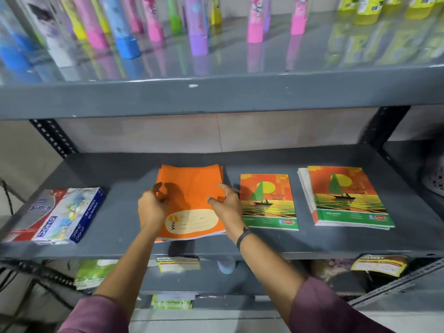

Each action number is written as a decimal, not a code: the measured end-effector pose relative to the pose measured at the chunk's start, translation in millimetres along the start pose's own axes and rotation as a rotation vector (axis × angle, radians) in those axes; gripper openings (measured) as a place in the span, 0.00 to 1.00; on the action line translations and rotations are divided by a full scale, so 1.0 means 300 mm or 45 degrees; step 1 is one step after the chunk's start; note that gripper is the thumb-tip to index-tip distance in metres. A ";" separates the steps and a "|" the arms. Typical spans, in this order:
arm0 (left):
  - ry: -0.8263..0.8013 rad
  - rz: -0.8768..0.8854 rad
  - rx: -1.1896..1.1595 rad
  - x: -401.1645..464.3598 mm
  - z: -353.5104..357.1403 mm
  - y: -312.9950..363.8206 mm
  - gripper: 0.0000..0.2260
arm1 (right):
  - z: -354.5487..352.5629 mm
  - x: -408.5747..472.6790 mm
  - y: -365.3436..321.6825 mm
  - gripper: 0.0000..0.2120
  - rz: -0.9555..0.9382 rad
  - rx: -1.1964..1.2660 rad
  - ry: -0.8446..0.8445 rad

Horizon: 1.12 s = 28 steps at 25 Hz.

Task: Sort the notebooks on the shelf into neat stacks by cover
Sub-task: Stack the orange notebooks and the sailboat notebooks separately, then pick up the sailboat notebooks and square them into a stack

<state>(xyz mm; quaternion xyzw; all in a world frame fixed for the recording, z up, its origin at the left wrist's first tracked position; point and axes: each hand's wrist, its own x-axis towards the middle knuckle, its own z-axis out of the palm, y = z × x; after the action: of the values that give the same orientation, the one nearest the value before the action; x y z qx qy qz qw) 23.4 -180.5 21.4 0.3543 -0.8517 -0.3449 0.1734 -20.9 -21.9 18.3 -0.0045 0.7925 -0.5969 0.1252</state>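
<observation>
Both hands flank one orange stack; two, perhaps, sailboat stacks.

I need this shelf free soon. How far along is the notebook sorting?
Partly done. The far-right sunset-cover stack looks gathered, though its left edges fan out. In hand: the left hand and right hand flank the orange stack, squaring it. Left: the sunset-cover pile beside it stands apart from its match.

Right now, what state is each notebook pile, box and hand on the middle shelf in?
Orange notebooks: stacked flat, edges uneven.
Left hand: on the stack's left edge.
Right hand: on its right edge.
Middle sailboat notebook: flat, apart.
Right sailboat stack: fanned, untidy.
Pastel boxes: closed, lying side by side.
</observation>
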 end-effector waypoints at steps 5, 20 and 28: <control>0.055 0.176 0.447 -0.015 0.023 -0.015 0.11 | -0.017 0.006 0.028 0.25 -0.054 -0.363 0.037; -0.485 -0.325 -0.613 -0.264 0.458 0.366 0.16 | -0.386 0.061 0.148 0.25 0.267 -0.546 0.481; -0.482 -0.686 -1.472 -0.331 0.478 0.565 0.11 | -0.648 0.086 0.092 0.21 0.091 -0.453 0.718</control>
<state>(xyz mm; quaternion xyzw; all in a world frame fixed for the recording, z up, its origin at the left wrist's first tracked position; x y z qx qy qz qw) -67.6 44.7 36.0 0.3381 -0.4270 -0.8338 0.0906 -81.4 165.7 36.9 0.1669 0.8873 -0.4222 -0.0810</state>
